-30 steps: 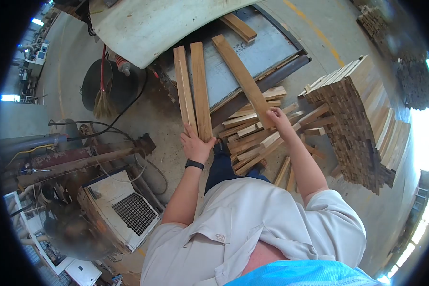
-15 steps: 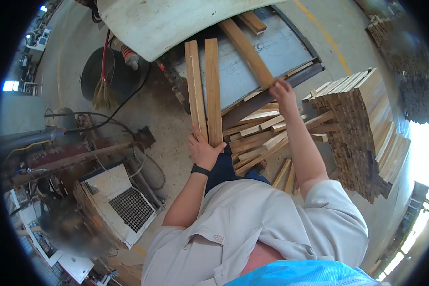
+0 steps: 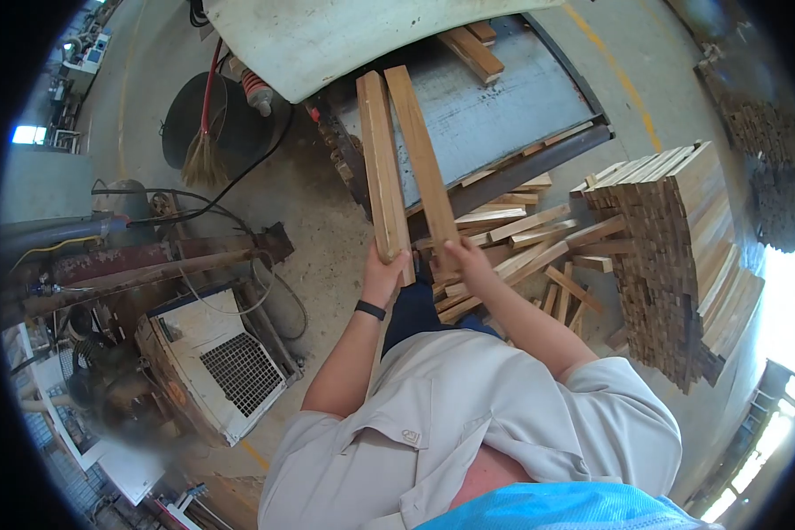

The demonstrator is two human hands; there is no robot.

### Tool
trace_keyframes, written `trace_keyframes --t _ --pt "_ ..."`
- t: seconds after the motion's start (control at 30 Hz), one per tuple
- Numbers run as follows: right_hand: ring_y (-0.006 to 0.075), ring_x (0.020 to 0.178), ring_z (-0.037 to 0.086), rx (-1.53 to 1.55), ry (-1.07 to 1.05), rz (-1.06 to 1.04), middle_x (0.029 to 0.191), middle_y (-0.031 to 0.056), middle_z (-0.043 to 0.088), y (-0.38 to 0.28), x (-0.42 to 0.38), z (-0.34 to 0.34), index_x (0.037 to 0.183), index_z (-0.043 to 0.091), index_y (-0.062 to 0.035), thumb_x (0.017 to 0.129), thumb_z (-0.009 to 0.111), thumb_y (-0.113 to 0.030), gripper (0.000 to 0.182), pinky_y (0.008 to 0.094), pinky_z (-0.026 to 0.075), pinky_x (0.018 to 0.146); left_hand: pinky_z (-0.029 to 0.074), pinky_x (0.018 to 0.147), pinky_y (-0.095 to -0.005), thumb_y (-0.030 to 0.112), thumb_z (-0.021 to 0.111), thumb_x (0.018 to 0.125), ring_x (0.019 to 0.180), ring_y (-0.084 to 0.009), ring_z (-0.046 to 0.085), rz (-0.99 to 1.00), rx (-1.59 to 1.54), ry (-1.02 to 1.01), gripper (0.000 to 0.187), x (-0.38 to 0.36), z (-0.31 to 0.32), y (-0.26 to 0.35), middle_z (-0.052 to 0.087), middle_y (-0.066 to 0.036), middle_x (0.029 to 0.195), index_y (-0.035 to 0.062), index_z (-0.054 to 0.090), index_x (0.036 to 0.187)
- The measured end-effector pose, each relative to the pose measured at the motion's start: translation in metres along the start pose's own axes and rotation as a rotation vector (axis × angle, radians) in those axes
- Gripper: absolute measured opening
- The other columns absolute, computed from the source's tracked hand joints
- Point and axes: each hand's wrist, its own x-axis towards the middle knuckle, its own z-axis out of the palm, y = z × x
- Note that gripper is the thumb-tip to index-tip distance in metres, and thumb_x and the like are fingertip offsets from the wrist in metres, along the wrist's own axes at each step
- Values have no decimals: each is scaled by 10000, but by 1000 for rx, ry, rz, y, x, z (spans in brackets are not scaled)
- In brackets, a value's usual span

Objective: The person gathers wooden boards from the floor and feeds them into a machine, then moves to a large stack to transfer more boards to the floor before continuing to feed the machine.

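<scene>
My left hand [image 3: 385,272] is closed round the near end of wooden strips [image 3: 380,168], seemingly two laid together, which point away from me. Another wooden strip [image 3: 422,155] is in my right hand [image 3: 470,267], gripped at its near end and slanting up to the left. The far ends of these strips nearly meet over the left side of the metal machine table [image 3: 521,97]. Both hands are close together in front of my waist. On the table's far part lie more short wooden pieces [image 3: 470,55], partly hidden under the pale cover [image 3: 327,40].
A tall stack of wooden strips [image 3: 654,265] stands at the right. Loose strips [image 3: 530,234] lie in a heap below the table's front edge. To the left are a broom [image 3: 205,159], a dark round container [image 3: 181,115] and a machine housing with a grille [image 3: 238,380].
My right hand has come left and nearer, drawing the strip off the table beside the others. The strips in my left hand have shifted together.
</scene>
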Motion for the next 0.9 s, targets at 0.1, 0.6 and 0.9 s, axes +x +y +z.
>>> trace_keyframes --t 0.1,0.6,0.9 --pt "218 1033 632 -201 100 -189 1141 118 644 -33 -11 -53 1326 499 20 883 720 -290 584 342 500 896 488 959 -353 189 720 873 1107 -202 595 -167 -334 -74 605 -9 4 2 595 -130 1226 2 435 1372" --pt "337 1216 474 -1474 767 -949 1331 106 490 -78 -42 -112 1399 468 -131 703 716 -3 750 456 392 1049 569 881 -449 315 661 862 976 -275 659 -334 -736 -471 558 -25 28 25 638 -155 1086 -10 498 1287" --pt "350 1158 518 -1442 668 -877 1275 142 499 -74 -60 -104 1399 525 -219 748 760 -113 699 452 441 993 551 850 -377 333 632 932 965 -250 658 -429 -703 -295 510 -22 18 -1 645 -147 1090 1 499 1295"
